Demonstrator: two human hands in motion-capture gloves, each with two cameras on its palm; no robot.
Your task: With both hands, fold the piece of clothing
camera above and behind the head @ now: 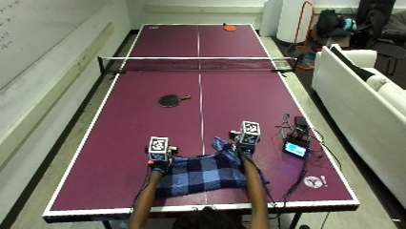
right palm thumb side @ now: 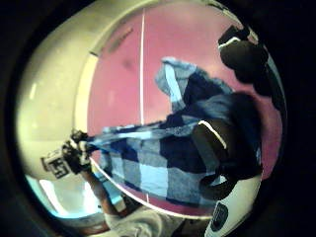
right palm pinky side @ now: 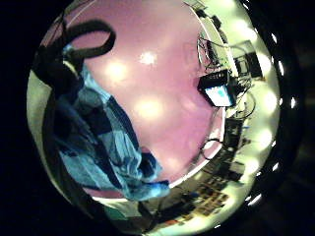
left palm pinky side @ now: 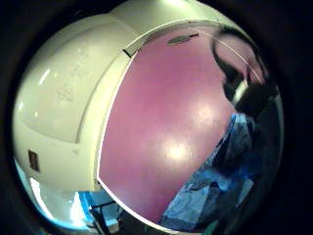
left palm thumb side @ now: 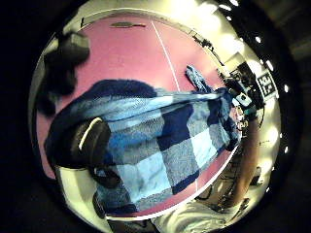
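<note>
The shirt (camera above and behind the head: 202,174), a blue and dark-blue checked piece of cloth, lies in the lower middle of the outside view, spread on the purple table-tennis table (camera above and behind the head: 126,124) close to its near edge and across the white centre line. Its far edge is raised and pulled into a taut line between the two hands, and a loose fold of cloth (camera above and behind the head: 221,144) sticks up just beside the right hand. In the left thumb side palm view the shirt (left palm thumb side: 160,145) fills the middle, its top edge stretched straight across toward the other hand.

The left hand (camera above and behind the head: 158,162) sits at the shirt's far left corner, left of centre in the lower part of the frame, and its fingers (left palm thumb side: 92,141) are curled around the cloth there. The right hand (camera above and behind the head: 244,145) holds the far right corner, a little higher in the frame, and its fingers (right palm thumb side: 217,143) are likewise closed on the fabric. Both forearms reach up from the bottom edge.

A dark paddle (camera above and behind the head: 171,99) lies on the table at the frame's centre, well apart from the shirt. The net (camera above and behind the head: 198,63) crosses the table in the upper part. A small device with a lit screen (camera above and behind the head: 296,149) rests on the table near its right edge, with cables around it. An orange paddle (camera above and behind the head: 229,27) lies at the far end. A white sofa (camera above and behind the head: 361,90) stands at the right of the frame.
</note>
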